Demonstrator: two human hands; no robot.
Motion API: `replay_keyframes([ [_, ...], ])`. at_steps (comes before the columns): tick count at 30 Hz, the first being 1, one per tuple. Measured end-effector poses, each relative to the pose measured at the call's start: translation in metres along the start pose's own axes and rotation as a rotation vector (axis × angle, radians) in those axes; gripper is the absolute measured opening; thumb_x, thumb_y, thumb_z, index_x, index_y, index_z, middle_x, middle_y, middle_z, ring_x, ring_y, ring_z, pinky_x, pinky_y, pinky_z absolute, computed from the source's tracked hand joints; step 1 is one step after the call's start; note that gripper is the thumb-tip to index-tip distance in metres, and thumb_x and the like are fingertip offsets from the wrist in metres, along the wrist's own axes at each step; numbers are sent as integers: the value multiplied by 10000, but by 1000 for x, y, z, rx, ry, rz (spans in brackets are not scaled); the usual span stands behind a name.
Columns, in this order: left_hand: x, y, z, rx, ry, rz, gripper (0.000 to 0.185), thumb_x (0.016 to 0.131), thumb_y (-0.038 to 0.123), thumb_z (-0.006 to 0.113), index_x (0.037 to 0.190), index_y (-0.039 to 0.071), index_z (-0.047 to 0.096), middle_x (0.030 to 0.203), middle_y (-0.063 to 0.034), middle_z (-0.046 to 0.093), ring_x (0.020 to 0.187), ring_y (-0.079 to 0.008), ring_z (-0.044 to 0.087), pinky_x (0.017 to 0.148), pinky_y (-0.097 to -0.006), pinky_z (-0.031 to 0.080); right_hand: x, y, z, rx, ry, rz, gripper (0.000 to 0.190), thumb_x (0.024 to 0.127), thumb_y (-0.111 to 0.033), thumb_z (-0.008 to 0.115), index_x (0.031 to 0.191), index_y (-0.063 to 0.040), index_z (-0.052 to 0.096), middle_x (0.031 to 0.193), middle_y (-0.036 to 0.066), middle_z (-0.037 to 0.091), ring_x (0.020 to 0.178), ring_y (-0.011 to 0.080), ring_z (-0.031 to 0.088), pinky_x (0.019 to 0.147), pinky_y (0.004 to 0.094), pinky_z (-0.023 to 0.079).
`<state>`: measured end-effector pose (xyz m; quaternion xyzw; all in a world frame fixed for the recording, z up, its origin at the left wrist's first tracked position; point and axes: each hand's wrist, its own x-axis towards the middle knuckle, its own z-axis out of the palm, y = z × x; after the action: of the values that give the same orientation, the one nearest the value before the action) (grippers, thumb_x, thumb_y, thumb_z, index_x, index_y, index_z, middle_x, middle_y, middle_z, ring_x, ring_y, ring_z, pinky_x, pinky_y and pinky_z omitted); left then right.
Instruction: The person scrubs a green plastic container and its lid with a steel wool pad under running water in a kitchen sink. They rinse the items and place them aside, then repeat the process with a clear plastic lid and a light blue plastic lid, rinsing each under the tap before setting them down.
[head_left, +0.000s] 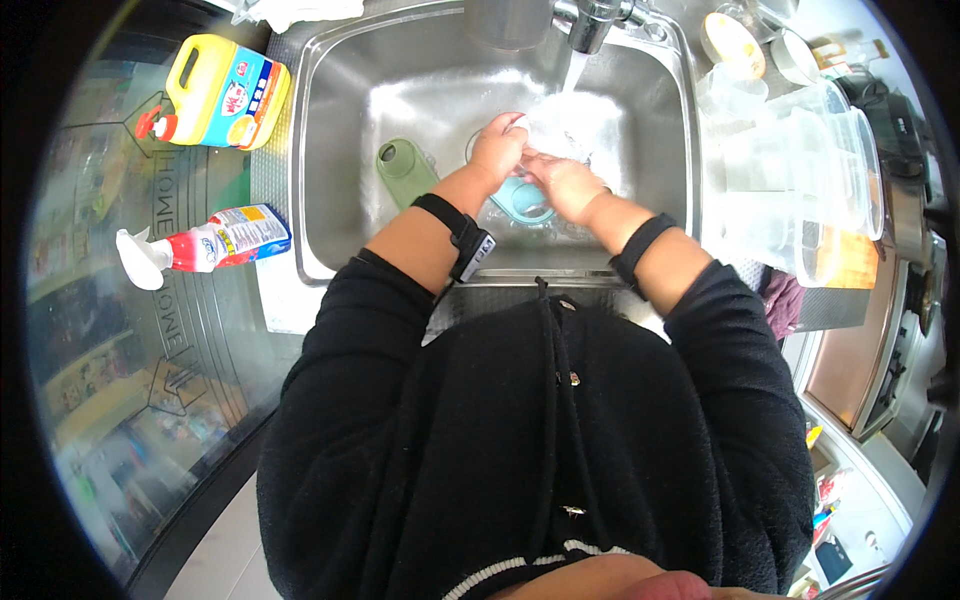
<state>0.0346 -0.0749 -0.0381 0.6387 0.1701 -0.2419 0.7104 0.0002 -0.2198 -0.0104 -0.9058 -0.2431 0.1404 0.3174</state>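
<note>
Both hands are over a stainless steel sink (352, 225), close together near its middle. My left hand (499, 151) curls around a small whitish or clear thing (523, 123), mostly hidden by the fingers. My right hand (568, 184) meets it from the right, its fingertips at the left hand's fingers; whether it grips anything is hidden. Below the hands rests a light blue plastic piece (529, 202) with a round recess. A green oblong plastic piece (409, 176) with a hole at one end lies left, partly behind my left forearm. Water (574, 71) runs from the faucet (594, 28).
On the left stand a yellow detergent jug (217, 97) with a red pump and a spray bottle (225, 240). Clear plastic containers (787, 165) crowd the right counter, over a wooden board (855, 262). A grey cylinder (510, 22) is at the sink's back edge.
</note>
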Motion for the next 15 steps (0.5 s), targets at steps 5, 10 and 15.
replay_keyframes([
  [5, -1, 3, 0, 80, -59, 0, 471, 732, 67, 515, 1190, 9, 426, 944, -125, 560, 722, -200, 579, 540, -290, 498, 1, 10, 0, -443, -130, 233, 245, 809, -218, 488, 999, -106, 595, 942, 146, 617, 857, 284, 600, 746, 370, 468],
  [10, -5, 1, 10, 155, -11, 91, 477, 730, 56, 501, 1199, 41, 413, 965, -128, 539, 778, -212, 578, 575, -322, 518, -1, 2, 2, -88, -2, -7, 253, 803, -91, 455, 1034, -57, 554, 1015, 184, 584, 923, 315, 569, 784, 377, 459],
  [15, -8, 12, 0, -7, -239, -142, 433, 741, 48, 470, 1171, 43, 427, 970, -122, 536, 782, -212, 571, 569, -308, 514, -2, 7, -13, -467, -182, 166, 248, 799, -88, 446, 1019, -28, 541, 1020, 178, 583, 954, 320, 558, 797, 356, 462],
])
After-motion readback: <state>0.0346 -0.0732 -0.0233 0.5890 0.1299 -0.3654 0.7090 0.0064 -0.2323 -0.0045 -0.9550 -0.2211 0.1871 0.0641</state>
